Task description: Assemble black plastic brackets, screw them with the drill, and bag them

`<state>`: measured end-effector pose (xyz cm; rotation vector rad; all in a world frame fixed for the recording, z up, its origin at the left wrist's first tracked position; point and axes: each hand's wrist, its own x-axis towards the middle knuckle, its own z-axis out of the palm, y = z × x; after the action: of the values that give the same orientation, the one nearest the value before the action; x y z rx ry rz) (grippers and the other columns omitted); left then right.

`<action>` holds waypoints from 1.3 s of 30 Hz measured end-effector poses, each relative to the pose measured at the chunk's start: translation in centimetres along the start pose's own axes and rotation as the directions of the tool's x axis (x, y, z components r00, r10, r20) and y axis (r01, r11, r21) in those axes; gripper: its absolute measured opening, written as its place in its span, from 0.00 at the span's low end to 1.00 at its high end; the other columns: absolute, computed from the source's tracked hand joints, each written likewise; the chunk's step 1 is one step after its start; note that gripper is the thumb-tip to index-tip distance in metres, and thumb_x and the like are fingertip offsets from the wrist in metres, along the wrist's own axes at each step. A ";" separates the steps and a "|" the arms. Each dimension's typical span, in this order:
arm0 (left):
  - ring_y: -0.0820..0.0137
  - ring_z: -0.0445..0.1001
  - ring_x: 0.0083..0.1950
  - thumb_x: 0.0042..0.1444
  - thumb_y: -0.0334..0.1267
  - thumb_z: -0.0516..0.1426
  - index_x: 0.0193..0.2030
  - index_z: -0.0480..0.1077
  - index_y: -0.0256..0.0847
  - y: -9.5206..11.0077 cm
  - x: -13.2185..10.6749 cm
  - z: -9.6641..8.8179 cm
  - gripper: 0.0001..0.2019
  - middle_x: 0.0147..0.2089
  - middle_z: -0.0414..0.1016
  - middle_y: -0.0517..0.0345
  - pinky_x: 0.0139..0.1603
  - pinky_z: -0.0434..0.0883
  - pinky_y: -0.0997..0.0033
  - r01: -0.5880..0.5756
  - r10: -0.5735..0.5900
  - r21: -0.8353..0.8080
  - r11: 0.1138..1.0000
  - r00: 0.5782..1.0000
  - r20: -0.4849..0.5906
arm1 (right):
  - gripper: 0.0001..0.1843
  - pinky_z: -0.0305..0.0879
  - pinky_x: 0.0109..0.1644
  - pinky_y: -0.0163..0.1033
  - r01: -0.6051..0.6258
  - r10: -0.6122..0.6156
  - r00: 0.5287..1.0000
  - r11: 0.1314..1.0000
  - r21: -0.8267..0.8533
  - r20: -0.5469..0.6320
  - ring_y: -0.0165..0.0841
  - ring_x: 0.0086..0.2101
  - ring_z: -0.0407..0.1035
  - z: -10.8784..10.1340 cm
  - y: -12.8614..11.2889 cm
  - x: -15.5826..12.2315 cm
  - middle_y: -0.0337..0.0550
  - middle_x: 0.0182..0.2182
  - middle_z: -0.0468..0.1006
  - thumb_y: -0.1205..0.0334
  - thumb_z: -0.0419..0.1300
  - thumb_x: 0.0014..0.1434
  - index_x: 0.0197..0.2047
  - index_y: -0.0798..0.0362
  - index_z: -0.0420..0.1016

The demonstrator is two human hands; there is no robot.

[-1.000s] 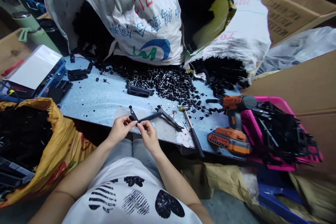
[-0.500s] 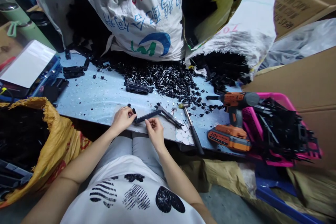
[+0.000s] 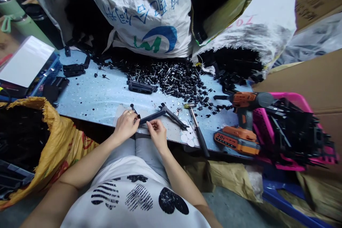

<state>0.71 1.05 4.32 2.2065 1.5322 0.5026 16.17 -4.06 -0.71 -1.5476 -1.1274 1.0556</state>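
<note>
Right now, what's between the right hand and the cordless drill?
Head view, going from right hand to drill: white discs, the tip of a black bar at their far edge, then the hammer.

On a workbench [image 3: 88, 98], a bar [image 3: 154, 117] is at the near edge, the left hand [image 3: 127, 124] at its left end and the right hand [image 3: 158, 132] at its near side. Rightward come a bracket [image 3: 175, 117], a hammer [image 3: 200, 133], a power drill [image 3: 245, 118] and a basket [image 3: 264, 124] of parts (the drill overlaps the basket from here). Behind the bar sits a folded part [image 3: 141, 87], then a heap of pins [image 3: 173, 82], then a big sack [image 3: 149, 17]. Another sack [image 3: 55, 117] stands left of the left hand.
</note>
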 end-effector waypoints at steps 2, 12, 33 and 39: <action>0.64 0.69 0.40 0.55 0.35 0.54 0.26 0.67 0.40 0.0 0.0 0.2 0.07 0.32 0.71 0.55 0.39 0.65 0.68 0.055 -0.054 -0.031 0.998 0.998 0.015 | 0.13 0.60 0.26 0.32 -0.005 0.005 1.000 1.000 0.007 0.003 0.26 0.23 0.61 0.0 0.0 0.0 0.37 0.25 0.69 0.51 0.59 0.57 0.33 0.52 0.66; 0.65 0.70 0.38 0.56 0.35 0.54 0.28 0.68 0.40 -0.6 0.0 1.2 0.06 0.32 0.71 0.55 0.39 0.65 0.68 0.207 -0.207 -0.069 0.976 0.978 0.008 | 0.13 0.60 0.29 0.33 0.174 -0.169 0.984 0.978 -0.112 0.058 0.27 0.24 0.63 -0.9 -3.4 2.9 0.38 0.25 0.70 0.50 0.58 0.57 0.32 0.52 0.66; 0.60 0.68 0.44 0.59 0.35 0.52 0.33 0.69 0.39 -0.2 -0.1 1.0 0.06 0.37 0.71 0.50 0.40 0.65 0.65 0.117 -0.119 0.084 0.990 0.993 0.015 | 0.13 0.61 0.30 0.33 0.182 -0.143 0.977 0.947 -0.265 0.159 0.28 0.25 0.64 0.2 -3.5 3.8 0.39 0.26 0.72 0.51 0.55 0.59 0.32 0.52 0.68; 0.60 0.68 0.44 0.59 0.35 0.51 0.34 0.69 0.39 0.3 -0.3 0.8 0.07 0.39 0.72 0.49 0.40 0.66 0.64 0.128 -0.132 0.144 0.981 0.991 0.015 | 0.12 0.61 0.31 0.34 0.213 -0.172 0.971 0.937 -0.275 0.167 0.28 0.25 0.64 0.2 -3.0 3.8 0.39 0.26 0.72 0.51 0.54 0.59 0.32 0.52 0.68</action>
<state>1.24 0.54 3.77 2.1887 1.7348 0.3337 16.25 0.16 1.70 -1.5656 -1.5575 0.9052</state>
